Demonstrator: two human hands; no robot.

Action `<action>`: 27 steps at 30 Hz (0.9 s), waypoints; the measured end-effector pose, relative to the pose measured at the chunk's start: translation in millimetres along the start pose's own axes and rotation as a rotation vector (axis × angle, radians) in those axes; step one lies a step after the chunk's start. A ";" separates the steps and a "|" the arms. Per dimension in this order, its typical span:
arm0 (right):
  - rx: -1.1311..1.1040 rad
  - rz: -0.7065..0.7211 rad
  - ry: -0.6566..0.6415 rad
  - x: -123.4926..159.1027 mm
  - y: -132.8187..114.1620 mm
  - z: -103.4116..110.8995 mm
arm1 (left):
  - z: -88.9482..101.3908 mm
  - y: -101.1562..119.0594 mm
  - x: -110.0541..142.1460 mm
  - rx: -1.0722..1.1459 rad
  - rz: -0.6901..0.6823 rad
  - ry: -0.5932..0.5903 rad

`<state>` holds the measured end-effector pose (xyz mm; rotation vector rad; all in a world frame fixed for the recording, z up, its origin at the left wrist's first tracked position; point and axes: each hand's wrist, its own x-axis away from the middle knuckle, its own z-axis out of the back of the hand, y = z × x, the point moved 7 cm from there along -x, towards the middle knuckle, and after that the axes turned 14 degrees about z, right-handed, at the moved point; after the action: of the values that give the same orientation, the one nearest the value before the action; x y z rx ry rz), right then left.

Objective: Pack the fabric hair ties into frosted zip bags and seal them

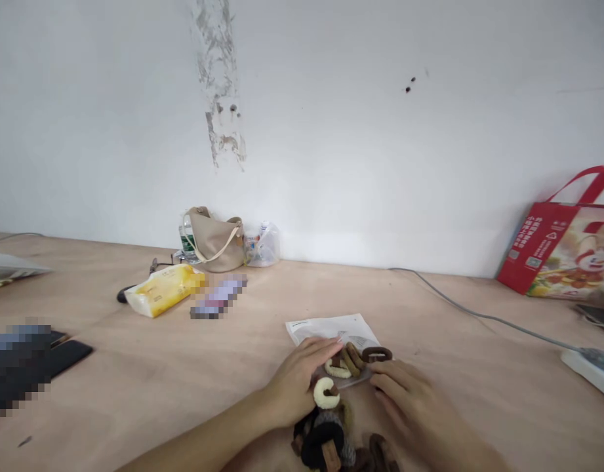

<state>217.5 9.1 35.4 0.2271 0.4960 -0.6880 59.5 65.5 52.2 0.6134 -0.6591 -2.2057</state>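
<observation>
Thick fabric hair ties lie in a loose pile in front of me. Among them are a cream hair tie (326, 393), a black hair tie (322, 442) and a tan-brown one (351, 359). Several rest on a white plastic pouch (331, 326) with faint print. My left hand (299, 377) lies at the pile's left side, fingers stretched out over the pouch. On the right, my right hand (404, 396), slightly blurred, has its fingers extended beside a dark brown hair tie (377, 354). Neither hand visibly grips anything; the left palm is hidden.
On the wooden table (262, 367), a yellow tissue pack (166, 290) and a pixelated phone (219, 297) lie left. Behind stand a beige handbag (218, 242) and a clear plastic bag (263, 246). A grey cable (469, 311) and red shopping bag (562, 249) are right.
</observation>
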 end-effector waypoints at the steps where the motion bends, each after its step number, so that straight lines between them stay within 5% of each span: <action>1: -0.028 -0.005 -0.011 -1.1 -0.6 -0.3 | -0.1 0.5 -0.1 -0.002 -0.006 -0.002; 13: -0.106 -0.046 -0.013 -5.8 -0.7 8.2 | -2.9 1.7 0.1 -0.025 -0.036 -0.035; 21: -0.307 0.193 -0.101 -25.1 -50.9 10.1 | -2.8 0.8 -0.1 -0.029 -0.046 -0.025; 27: -0.339 0.210 -0.068 -22.8 -49.2 0.2 | -3.9 -0.6 -0.7 -0.043 -0.054 -0.023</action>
<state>170.2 -15.6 45.2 -0.0626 0.5074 -0.3968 61.9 65.4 49.0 0.5912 -0.6120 -2.2741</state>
